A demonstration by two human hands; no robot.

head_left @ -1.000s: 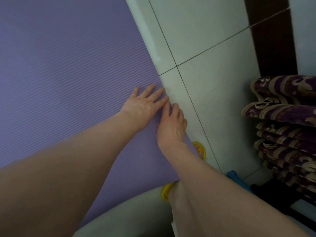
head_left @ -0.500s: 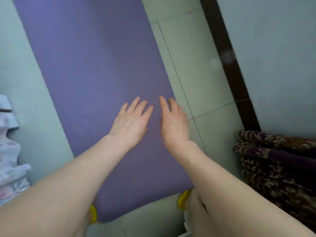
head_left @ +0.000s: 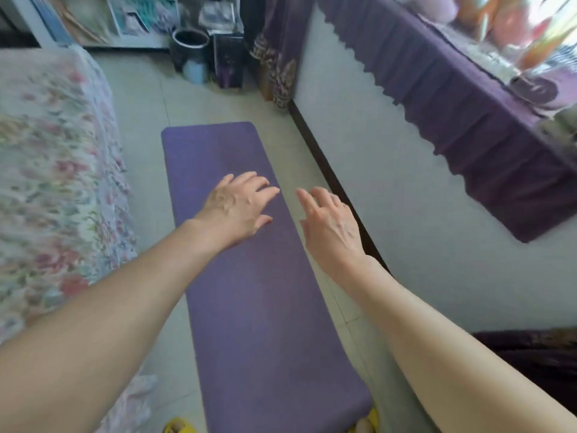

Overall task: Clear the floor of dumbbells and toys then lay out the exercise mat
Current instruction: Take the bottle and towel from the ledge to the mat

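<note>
Lifting away from the mat [head_left: 249, 276] since half a second ago, with the view now rising to take in its full length. Lying unrolled and flat on the floor [head_left: 140, 89], long axis running from near to far, between the bed [head_left: 56, 182] at left and the wall [head_left: 390, 198] at right. Hovering over the mat's middle, left hand [head_left: 235, 207] above its surface, right hand [head_left: 331, 226] just past its right edge, so the left looking nearer for any last smoothing. Both spread loosely, fingers apart, holding nothing. Seeing no dumbbells or toys on the visible floor; probably finishing up.
</note>
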